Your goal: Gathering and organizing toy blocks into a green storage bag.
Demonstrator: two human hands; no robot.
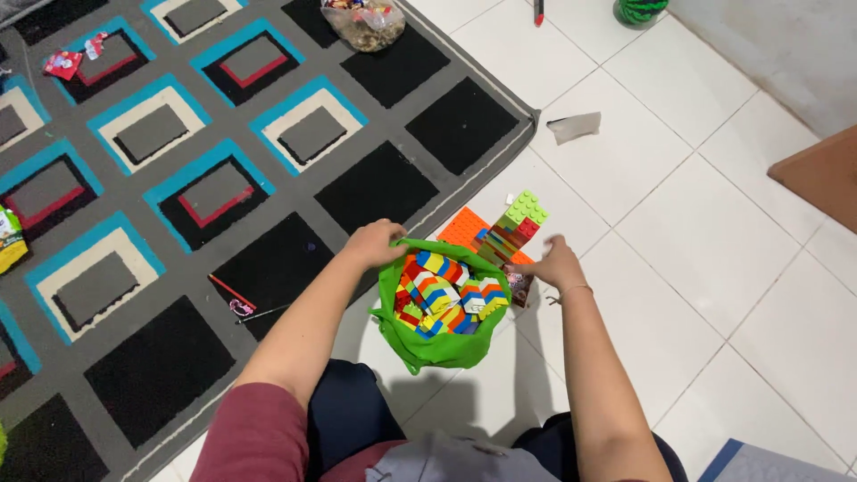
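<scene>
A green cloth bag [442,350] sits on the white tile floor in front of my knees, full of several bright toy bricks [444,293]. My left hand [373,241] grips the bag's far left rim. My right hand [555,264] holds the rim on the right side, next to a stacked brick build [515,228] standing on an orange baseplate [462,227].
A grey rug [268,161] with black, blue and cream squares covers the left. A clear bag of items [364,23] lies on the rug at the top. A grey scrap [573,127] lies on the tiles. A brown wooden edge [826,174] juts in at right.
</scene>
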